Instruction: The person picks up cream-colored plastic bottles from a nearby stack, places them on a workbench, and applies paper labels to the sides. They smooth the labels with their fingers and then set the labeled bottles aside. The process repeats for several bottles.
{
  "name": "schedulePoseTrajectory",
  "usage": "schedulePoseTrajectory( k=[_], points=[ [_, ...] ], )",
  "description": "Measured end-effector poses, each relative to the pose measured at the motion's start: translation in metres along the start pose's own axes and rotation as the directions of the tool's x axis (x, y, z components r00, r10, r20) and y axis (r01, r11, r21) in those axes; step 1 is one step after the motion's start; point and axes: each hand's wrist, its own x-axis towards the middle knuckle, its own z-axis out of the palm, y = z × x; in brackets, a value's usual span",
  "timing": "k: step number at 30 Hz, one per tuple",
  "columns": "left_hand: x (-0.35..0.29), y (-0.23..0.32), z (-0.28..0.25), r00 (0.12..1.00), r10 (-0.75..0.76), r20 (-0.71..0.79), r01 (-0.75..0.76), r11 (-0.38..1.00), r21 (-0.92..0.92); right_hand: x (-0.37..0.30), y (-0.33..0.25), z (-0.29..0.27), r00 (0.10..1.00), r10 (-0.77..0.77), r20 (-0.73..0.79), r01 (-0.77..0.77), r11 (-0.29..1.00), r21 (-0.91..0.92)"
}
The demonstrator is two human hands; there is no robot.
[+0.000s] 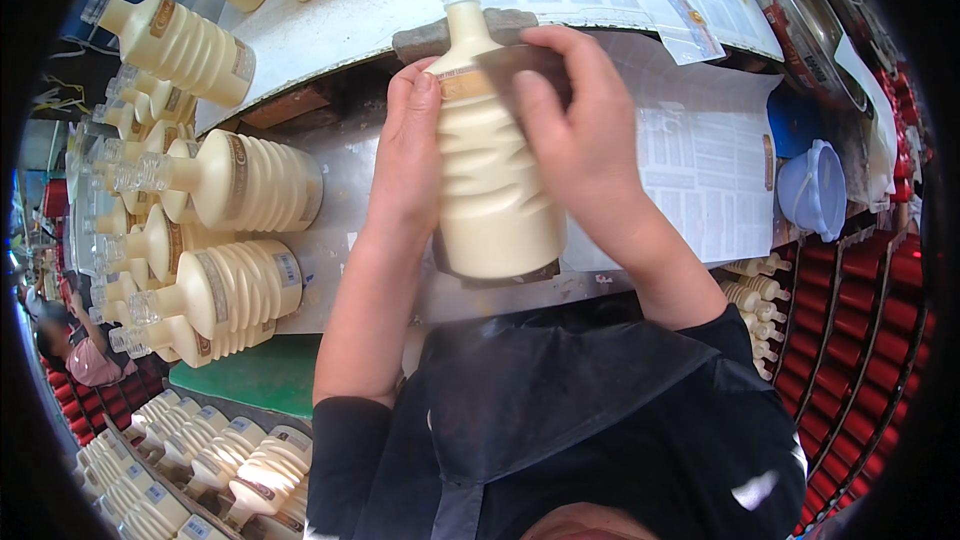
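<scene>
In front of me, between the stacked cream bottles on the left and the white printed sheets on the right, is the cream-coloured, ribbed bottle with a clear threaded neck, its neck pointing far. My left hand grasps its upper left side, thumb near the tan band label. My right hand pinches a flat, dark brown piece against the right shoulder. I judge the body stiff, perhaps glass, so breakable if knocked; whether it is full, and so heavy, I cannot tell. The smooth coat may slip, but the ribs should give my fingers purchase. The wide waist seems a safer hold than the slim neck.
</scene>
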Motion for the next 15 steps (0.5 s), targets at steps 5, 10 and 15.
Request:
schedulePoseTrajectory(
  k=[5, 10, 15],
  points=[
    [0.002, 0.004, 0.006, 0.991, -0.137, -0.009, 0.132, 0.970, -0.205, 0.005, 0.022, -0.017, 0.920, 0.391, 0.026, -0.390, 0.910, 0.138],
    [-0.008, 0.014, 0.008, 0.988, -0.122, 0.092, 0.146, 0.924, -0.353, 0.005, -0.008, -0.012, 0.896, -0.445, 0.004, 0.444, 0.893, -0.080],
    [-0.009, 0.017, 0.005, 0.983, -0.174, 0.066, 0.186, 0.912, -0.365, 0.009, -0.033, -0.009, 0.797, -0.591, 0.127, 0.598, 0.741, -0.305]
  ],
)
